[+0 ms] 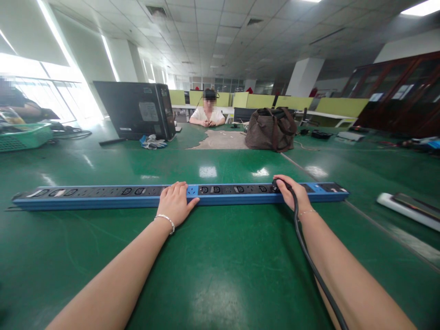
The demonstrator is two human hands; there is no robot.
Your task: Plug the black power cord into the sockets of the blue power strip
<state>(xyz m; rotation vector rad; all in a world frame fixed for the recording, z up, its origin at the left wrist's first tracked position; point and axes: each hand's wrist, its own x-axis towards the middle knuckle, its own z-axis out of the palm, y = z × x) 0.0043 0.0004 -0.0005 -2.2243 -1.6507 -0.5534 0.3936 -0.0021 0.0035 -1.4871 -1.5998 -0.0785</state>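
Observation:
A long blue power strip (227, 200) with a row of black sockets lies crosswise on the green table. My left hand (175, 201) grips it left of its middle, fingers over the top and thumb along the near side. Toward the strip's right end, my right hand (294, 192) is closed around a black plug (275, 185) held at the sockets. Whether its pins sit fully in a socket is hidden. From the plug a black cable (302, 247) runs down along my right forearm and out at the bottom edge.
Behind the strip stand a black computer case (137, 110), a pair of work gloves (153, 142) and a brown bag (270, 130). A green basket (24, 136) is at the left, a white and black device (412, 208) at the right. Another person (208, 112) sits across the table.

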